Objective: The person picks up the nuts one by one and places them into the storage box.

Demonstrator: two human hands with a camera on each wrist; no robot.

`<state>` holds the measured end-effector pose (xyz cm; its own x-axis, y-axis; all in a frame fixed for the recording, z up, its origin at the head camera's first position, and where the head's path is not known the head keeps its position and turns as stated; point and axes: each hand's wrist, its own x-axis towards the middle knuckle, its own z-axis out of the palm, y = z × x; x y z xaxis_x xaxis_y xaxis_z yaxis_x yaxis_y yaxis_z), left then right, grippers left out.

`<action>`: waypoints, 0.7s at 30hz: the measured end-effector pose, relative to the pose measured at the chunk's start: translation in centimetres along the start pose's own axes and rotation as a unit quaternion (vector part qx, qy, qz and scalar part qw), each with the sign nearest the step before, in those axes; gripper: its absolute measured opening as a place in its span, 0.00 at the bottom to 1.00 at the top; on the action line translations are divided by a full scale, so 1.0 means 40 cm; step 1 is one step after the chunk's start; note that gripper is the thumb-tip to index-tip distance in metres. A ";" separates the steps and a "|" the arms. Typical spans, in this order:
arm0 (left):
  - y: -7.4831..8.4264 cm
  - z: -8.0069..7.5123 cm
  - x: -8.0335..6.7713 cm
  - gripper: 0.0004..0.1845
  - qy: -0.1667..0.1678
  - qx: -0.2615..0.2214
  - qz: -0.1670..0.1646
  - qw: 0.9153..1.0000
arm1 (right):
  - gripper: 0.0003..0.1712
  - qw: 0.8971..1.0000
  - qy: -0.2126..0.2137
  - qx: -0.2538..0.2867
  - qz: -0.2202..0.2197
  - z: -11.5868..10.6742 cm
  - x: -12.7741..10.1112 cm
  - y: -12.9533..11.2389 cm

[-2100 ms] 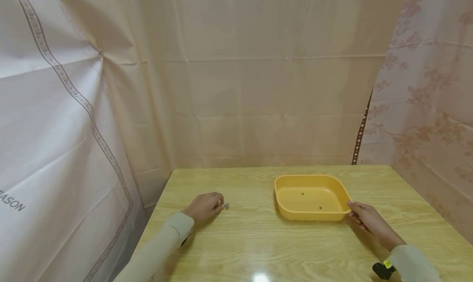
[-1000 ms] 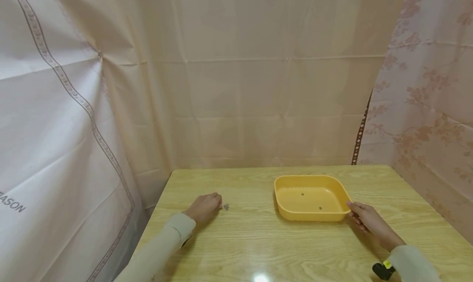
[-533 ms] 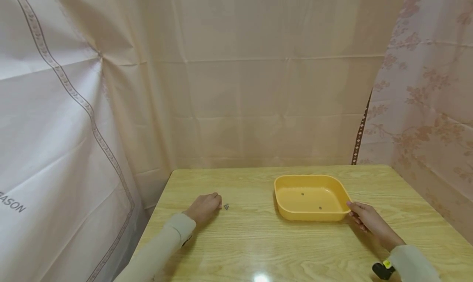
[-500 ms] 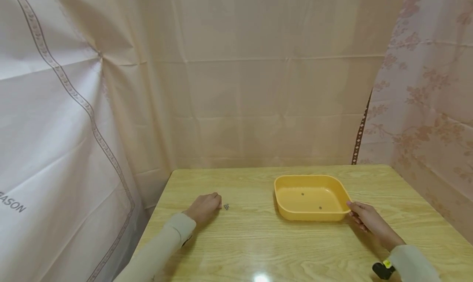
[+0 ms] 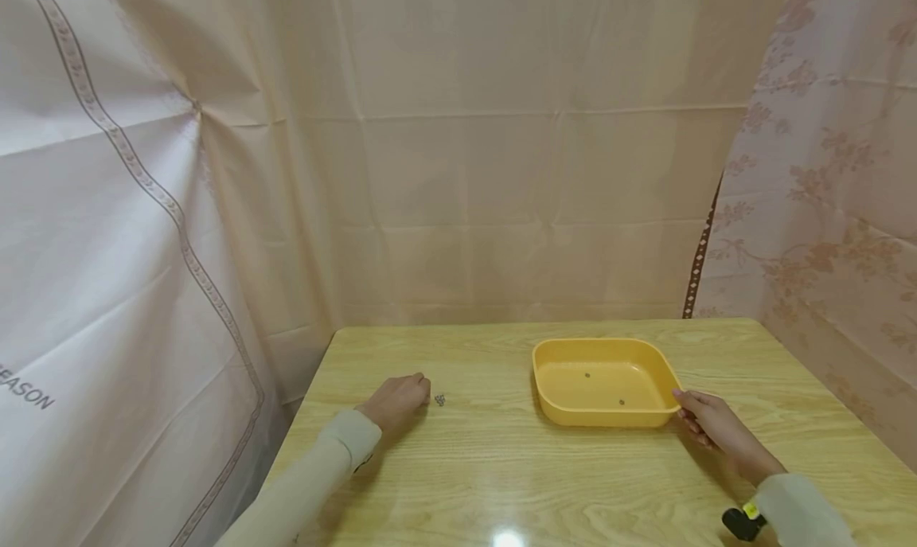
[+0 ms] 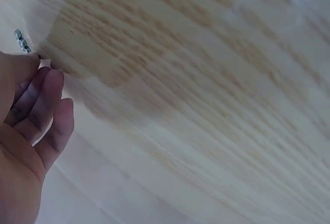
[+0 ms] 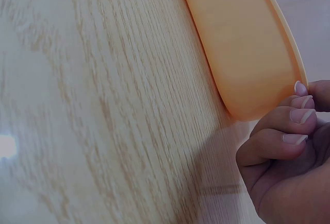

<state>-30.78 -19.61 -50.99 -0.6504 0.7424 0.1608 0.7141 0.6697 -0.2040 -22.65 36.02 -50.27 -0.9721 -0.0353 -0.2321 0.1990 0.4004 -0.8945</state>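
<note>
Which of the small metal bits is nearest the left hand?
The little metal cluster lying on the table just beyond the left hand. The two specks lie inside the yellow tray, over by the right hand.

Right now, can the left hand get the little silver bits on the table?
Probably yes. The left hand rests right beside the silver bits, with only bare table between them.
</note>
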 end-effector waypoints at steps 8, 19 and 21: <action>-0.006 -0.003 -0.001 0.02 0.009 -0.019 0.005 1.000 | 0.31 1.000 0.003 -0.014 0.001 0.001 -0.001 0.004; -0.007 0.003 0.002 0.03 0.063 -0.082 0.002 0.995 | 0.29 1.000 -0.003 0.009 -0.005 -0.002 0.004 0.005; -0.005 0.001 0.006 0.03 0.061 -0.090 -0.007 0.994 | 0.29 1.000 -0.003 0.011 -0.006 -0.002 0.004 0.006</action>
<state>-31.11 -19.57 -50.94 -0.6326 0.7218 0.2809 0.7465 0.6649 -0.0273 -22.76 36.17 -50.48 -0.9734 -0.0459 -0.2245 0.1910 0.3790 -0.9055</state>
